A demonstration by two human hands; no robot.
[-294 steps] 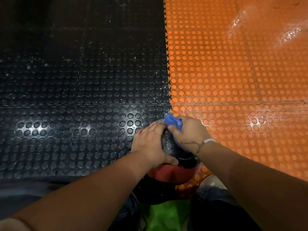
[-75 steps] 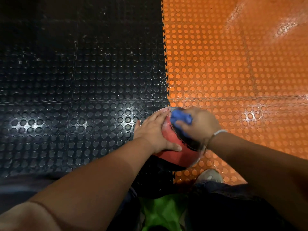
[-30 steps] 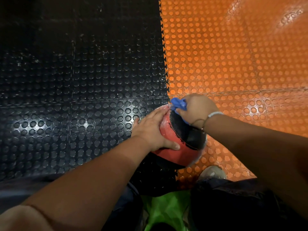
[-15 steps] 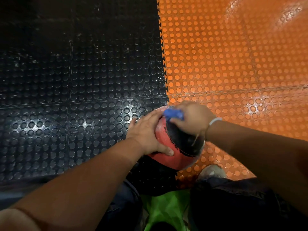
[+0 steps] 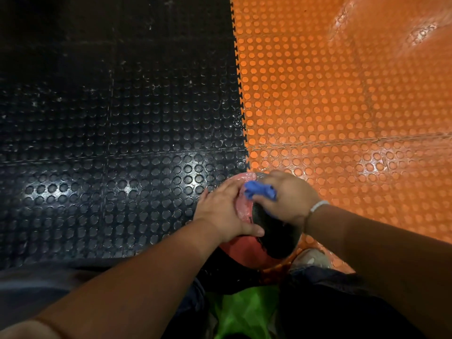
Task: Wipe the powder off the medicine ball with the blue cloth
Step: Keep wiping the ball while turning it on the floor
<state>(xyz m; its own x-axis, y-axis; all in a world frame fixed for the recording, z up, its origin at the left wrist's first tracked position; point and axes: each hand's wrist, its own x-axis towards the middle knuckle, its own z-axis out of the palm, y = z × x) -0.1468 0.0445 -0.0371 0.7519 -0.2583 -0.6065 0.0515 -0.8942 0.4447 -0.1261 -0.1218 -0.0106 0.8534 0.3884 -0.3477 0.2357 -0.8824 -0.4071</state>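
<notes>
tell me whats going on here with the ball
A person is cleaning a red and black medicine ball that sits on the floor where the black mat meets the orange mat. The left hand lies flat on the ball's left side to steady it, while the right hand grips a bunched blue cloth against its top. Whitish powder shows on its red surface between the hands, so the wiping isn't finished.

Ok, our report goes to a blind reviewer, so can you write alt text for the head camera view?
Seen from above, a person's right hand presses a bunched blue cloth onto a red and black medicine ball while the left hand lies flat on it. The ball sits where the black mat meets the orange mat.
</notes>
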